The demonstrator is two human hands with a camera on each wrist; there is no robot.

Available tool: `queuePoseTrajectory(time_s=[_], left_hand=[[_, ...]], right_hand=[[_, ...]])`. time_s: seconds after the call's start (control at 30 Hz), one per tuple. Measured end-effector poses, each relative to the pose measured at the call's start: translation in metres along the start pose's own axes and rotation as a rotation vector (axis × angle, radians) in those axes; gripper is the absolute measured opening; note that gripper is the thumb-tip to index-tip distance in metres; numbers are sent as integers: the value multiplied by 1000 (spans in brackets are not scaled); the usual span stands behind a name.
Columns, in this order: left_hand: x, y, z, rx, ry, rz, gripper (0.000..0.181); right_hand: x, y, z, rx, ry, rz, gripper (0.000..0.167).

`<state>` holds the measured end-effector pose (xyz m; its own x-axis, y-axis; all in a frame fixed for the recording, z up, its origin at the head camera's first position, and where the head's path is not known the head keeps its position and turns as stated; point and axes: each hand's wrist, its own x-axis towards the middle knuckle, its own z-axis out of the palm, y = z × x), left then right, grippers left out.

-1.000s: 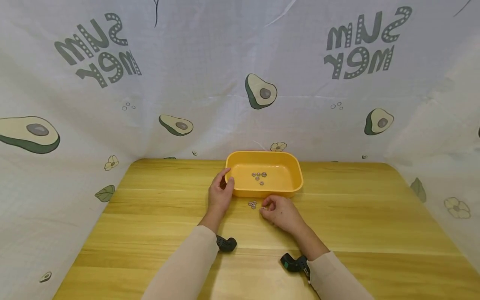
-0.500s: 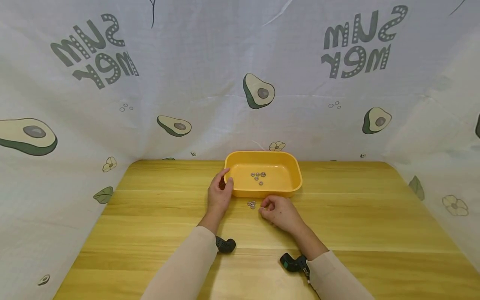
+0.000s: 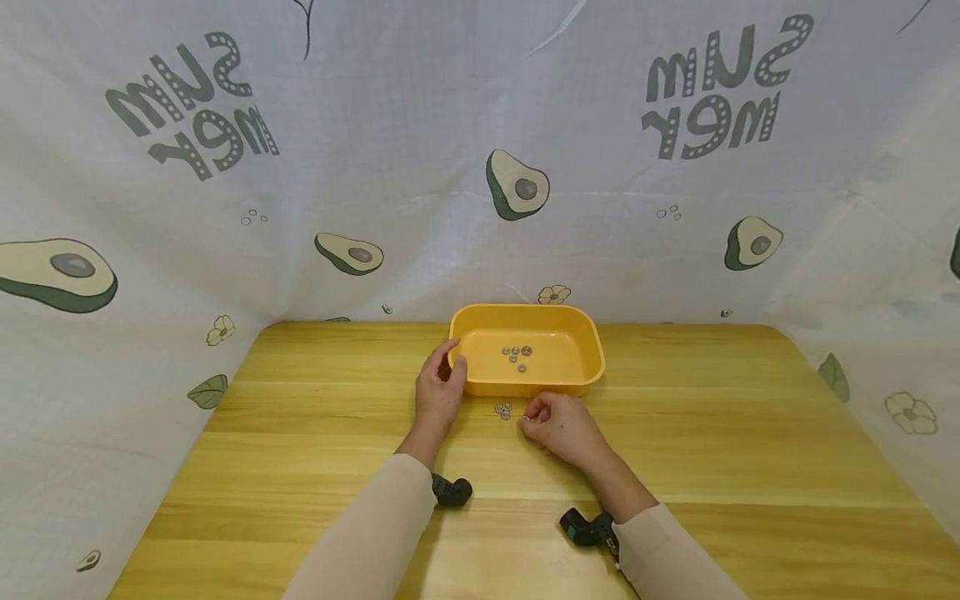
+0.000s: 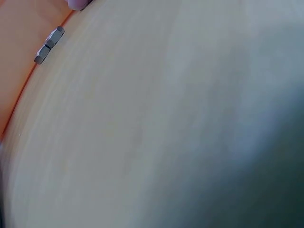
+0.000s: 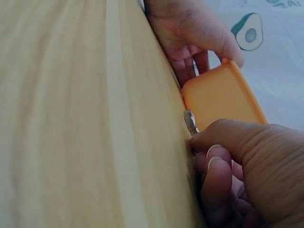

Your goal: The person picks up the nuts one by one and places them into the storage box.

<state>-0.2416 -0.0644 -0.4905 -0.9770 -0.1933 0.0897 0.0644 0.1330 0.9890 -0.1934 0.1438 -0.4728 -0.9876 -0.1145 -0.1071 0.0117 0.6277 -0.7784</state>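
A yellow plastic tray (image 3: 592, 377) stands at the back of the wooden table, with several small metal nuts (image 3: 514, 351) loose on its floor. My left hand (image 3: 439, 393) holds the tray's left end, its thumb at the rim. In front of the tray lies a small cluster of nuts (image 3: 504, 411); two of them show against the tray wall in the left wrist view. Just right of the cluster, my right hand (image 3: 564, 427) pinches a single nut (image 3: 526, 419) at table level, mostly hidden by the thumb and fingertips. The right wrist view shows grey nuts (image 5: 190, 121) beyond the thumb.
The wooden table (image 3: 300, 467) spreads out on both sides of the tray. Behind it hangs a white cloth (image 3: 420, 158) printed with avocados, close to the tray's back rim. Black wrist cameras (image 3: 452, 492) stick out below both forearms.
The view shifts slightly with the head. Both hands, the tray and the nuts stay practically where they were.
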Motion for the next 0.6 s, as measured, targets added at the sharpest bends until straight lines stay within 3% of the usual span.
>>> queuePoseTrajectory(time_s=[0.3,0.6], left_hand=[[0,-1,-1,5,7,5,39],[1,-1,1,0,10,30,37]], right_hand=[[0,0,2,-16,-22,-58,8],[-2,-8,-1,-75,-13,-64,7]])
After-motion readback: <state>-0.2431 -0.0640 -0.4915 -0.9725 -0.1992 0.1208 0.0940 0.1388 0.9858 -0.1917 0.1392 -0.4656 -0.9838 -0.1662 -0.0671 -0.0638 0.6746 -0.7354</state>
